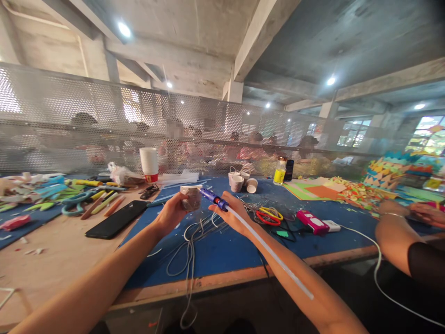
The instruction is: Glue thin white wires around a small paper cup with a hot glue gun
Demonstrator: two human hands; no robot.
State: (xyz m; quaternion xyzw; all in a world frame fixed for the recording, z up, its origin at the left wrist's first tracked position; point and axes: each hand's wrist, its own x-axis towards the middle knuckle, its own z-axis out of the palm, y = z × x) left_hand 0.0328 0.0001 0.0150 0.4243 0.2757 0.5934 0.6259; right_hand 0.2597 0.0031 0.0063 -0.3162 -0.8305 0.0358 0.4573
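Note:
Between the thumb and fingers of my left hand (pixel 171 214) is a small grey cup (pixel 191 198), held above the blue mat (pixel 163 260). My right hand (pixel 236 214) grips a blue glue gun (pixel 212 199), whose nozzle points left and meets the cup near its rim. A long translucent glue stick (pixel 271 253) sticks out from the back of the gun and lies along my right forearm. Farther back on the mat stand several similar small cups (pixel 237 182), one tipped on its side. Grey cord (pixel 189 260) lies in loops below my hands.
A black phone (pixel 117 219), scissors (pixel 74 202) and a stack of paper cups (pixel 149 163) are on the left. A yellow-labelled bottle (pixel 279 171), paper scraps (pixel 354 190) and a pink box (pixel 312 221) lie right. A co-worker's arm (pixel 396 234) reaches in at far right. A perforated metal screen (pixel 201 116) stands behind.

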